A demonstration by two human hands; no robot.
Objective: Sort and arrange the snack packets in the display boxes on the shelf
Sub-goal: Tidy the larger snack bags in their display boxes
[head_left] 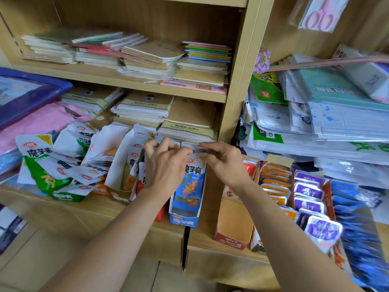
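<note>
Head view: both bare forearms reach from the near edge toward the middle of a pale wooden shelf (94, 209) with a smooth laminate face. The left hand (166, 165) has its fingers curled down over the crimped white tops of the blue snack packets (190, 186). The right hand (223, 163) pinches the same row's top edge between thumb and forefinger, its other fingers loosely bent. These glossy foil packets stand upright in a narrow blue display box (185, 222) of thin card with a low front lip. The box sits at the shelf's near edge, between the two wrists.

Just left of it stands a taller white card box (120, 194) with yellow-fronted packets inside. Farther left, green and white packets (42, 165) lie in a loose, crinkled heap.

To the right is a tan and red card box (233, 224), open at the top with bare cardboard inside. Beyond it come rows of small orange packets (275, 186), purple-lidded rounded tubs (309, 190) and shiny blue packets (353, 207) at the far right, which are blurred.

On the boards above lie flat stacks of soft-cover notebooks (147, 57), some in clear film. Pink scissors (320, 15) hang in a plastic sleeve at the top right.
</note>
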